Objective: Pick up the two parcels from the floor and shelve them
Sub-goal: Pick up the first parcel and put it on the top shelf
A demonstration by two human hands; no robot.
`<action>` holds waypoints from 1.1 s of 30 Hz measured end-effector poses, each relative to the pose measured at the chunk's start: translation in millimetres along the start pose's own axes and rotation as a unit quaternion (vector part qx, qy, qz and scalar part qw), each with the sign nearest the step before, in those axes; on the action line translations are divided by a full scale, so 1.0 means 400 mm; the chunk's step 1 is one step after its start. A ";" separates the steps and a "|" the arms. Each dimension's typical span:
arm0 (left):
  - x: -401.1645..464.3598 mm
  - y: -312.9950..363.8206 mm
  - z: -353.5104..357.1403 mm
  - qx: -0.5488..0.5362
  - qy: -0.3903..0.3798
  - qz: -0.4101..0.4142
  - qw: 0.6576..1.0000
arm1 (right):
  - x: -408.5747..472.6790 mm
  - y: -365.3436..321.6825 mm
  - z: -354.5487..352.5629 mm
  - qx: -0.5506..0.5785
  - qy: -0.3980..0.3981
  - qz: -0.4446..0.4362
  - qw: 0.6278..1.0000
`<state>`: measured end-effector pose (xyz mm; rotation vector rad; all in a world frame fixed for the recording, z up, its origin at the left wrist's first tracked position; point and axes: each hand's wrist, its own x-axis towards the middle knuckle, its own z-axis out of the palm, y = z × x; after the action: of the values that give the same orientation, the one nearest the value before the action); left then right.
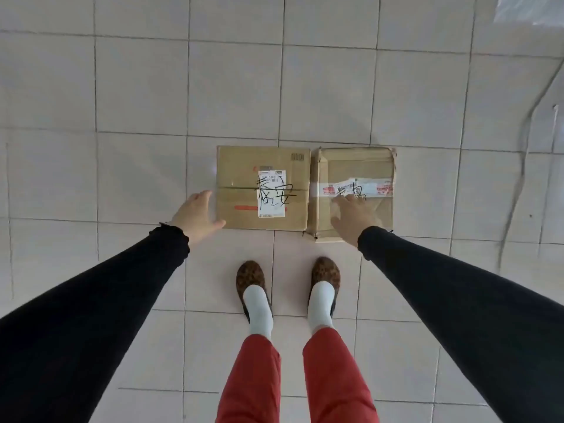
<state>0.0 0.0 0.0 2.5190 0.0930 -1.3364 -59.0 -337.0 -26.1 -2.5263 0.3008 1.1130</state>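
Cardboard parcels [305,189] edge-to-edge, floor [140,87] open

two cardboard parcels, left one [262,187] at 12 o'clock, right one [355,193] at 1 o'clock, two hands, left hand [197,216], right hand [354,216], two shoes [250,277]

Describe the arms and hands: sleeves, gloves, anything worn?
Both arms wear long black sleeves, close-fitting, to the wrists. The left sleeve has a slightly ruffled cuff. Left hand and right hand are bare: no gloves, no rings or watch visible.
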 end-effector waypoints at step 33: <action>-0.444 0.252 -0.668 -0.552 -0.042 0.087 0.828 | -0.318 -0.300 -0.742 0.085 0.212 -0.066 0.971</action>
<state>132.1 -7.7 309.1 1.4295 0.4560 -0.8893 94.2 -342.9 282.5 -2.5624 0.3153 0.4661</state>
